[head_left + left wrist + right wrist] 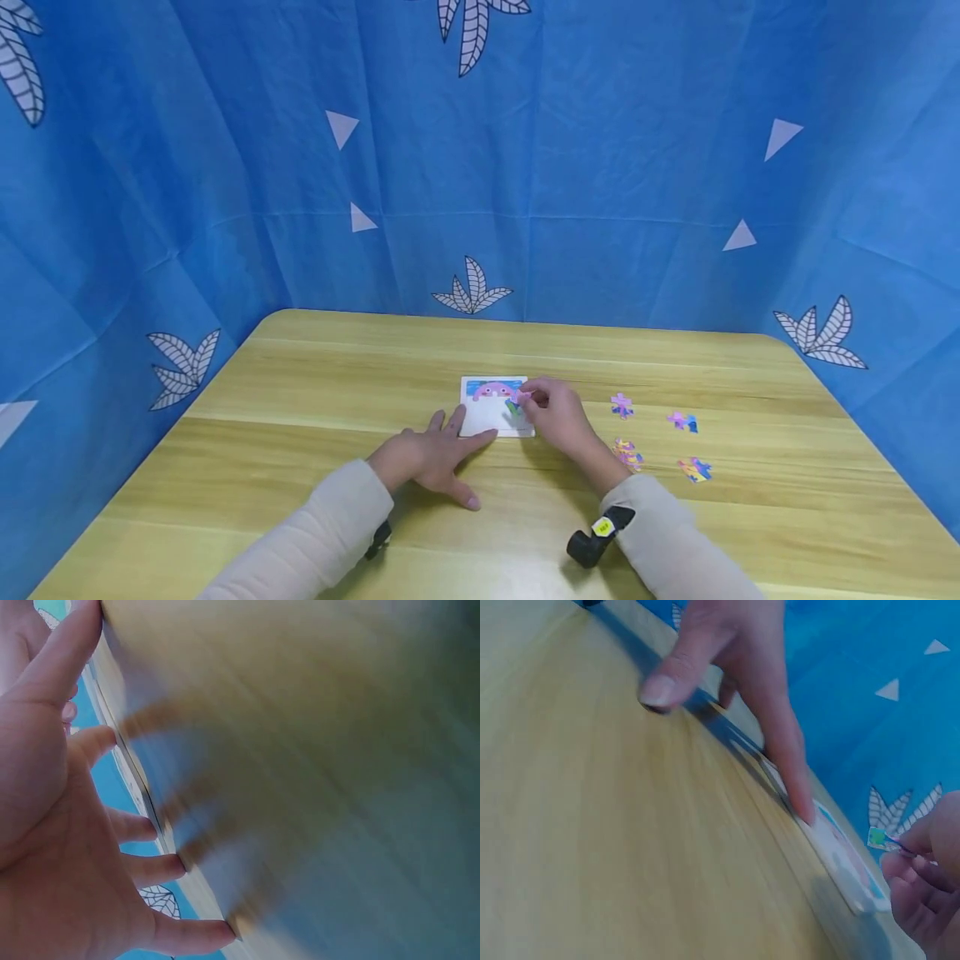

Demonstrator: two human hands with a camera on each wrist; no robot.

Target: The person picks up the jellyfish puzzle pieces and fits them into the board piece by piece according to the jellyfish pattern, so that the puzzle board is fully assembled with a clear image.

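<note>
The tabletop (517,517) looks like smooth, glossy wood — the backdrop (600,167), creased cloth.

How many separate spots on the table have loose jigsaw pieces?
4, right of the jigsaw tray: back-left pieces, back-right pieces, front-right pieces and front-left pieces beside the right forearm, which may hide more.

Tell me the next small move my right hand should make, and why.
Probably lower the puzzle piece onto the white board's right side: your right hand pinches it near there, the lower area shows bare white, and your left hand's fingers touch the board, perhaps steadying it.
</note>
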